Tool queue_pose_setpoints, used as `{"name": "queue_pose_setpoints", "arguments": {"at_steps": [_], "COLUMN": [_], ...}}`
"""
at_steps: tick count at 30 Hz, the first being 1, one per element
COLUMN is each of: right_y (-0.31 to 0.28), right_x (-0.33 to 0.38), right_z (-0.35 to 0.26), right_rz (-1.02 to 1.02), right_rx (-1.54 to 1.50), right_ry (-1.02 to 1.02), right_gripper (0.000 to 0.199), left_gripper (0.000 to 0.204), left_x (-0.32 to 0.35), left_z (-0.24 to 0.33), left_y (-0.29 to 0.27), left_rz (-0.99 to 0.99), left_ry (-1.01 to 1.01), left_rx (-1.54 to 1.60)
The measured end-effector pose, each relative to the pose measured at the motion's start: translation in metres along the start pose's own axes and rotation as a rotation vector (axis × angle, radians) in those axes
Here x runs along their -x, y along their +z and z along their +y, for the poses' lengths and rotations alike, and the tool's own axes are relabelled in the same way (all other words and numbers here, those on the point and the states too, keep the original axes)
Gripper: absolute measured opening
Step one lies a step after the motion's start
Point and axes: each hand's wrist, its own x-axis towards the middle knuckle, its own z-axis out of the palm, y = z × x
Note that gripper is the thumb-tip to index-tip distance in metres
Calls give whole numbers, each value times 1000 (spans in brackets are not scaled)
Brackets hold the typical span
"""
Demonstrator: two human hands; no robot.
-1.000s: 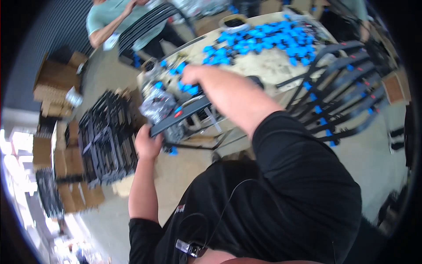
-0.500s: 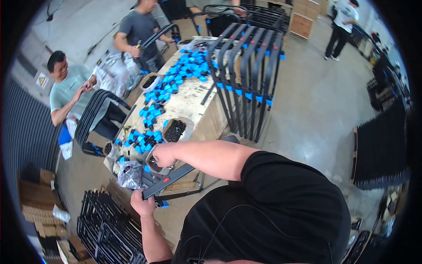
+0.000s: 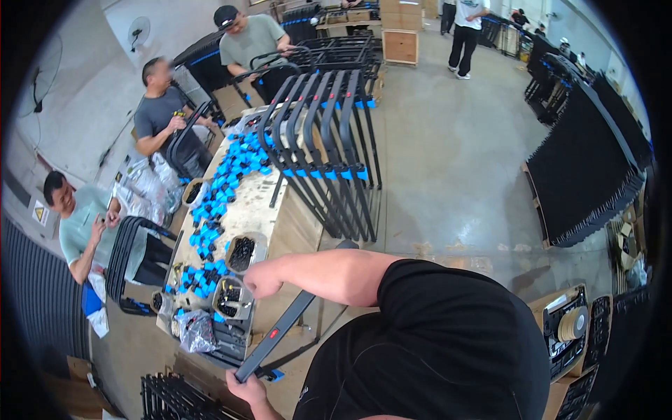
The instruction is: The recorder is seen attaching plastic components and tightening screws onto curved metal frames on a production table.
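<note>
Down low, the left hand [image 3: 246,387] has its fingers wrapped around the bottom end of a long black bar [image 3: 276,334]. The bar leans up past the bench [image 3: 260,213]. Next, the right hand [image 3: 264,279] is curled shut over a small tub of black parts [image 3: 229,297].

Far left of the fingers [image 3: 260,281], on the wall: small white sign [image 3: 40,213] with yellow warning triangle. Far beyond, top: stacked brown cardboard boxes [image 3: 400,35]. Just below-left: crumpled clear plastic bag [image 3: 194,329], possibly holding small parts.
</note>
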Motion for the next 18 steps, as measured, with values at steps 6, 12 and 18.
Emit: {"name": "queue_pose_setpoints", "arguments": {"at_steps": [6, 12, 18], "right_y": [-127, -143, -115], "right_x": [134, 334, 426], "right_z": [39, 180, 280], "right_rz": [789, 469, 1133], "right_rx": [-225, -357, -817], "right_ry": [-57, 401, 468], "right_gripper": [24, 50, 44], "left_gripper": [15, 16, 22], "left_x": [32, 33, 21], "left_z": [117, 171, 274], "left_y": [62, 134, 247], "left_rz": [-29, -1, -80], "left_ry": [-25, -2, 89], "left_rx": [-170, -89, -196]}}
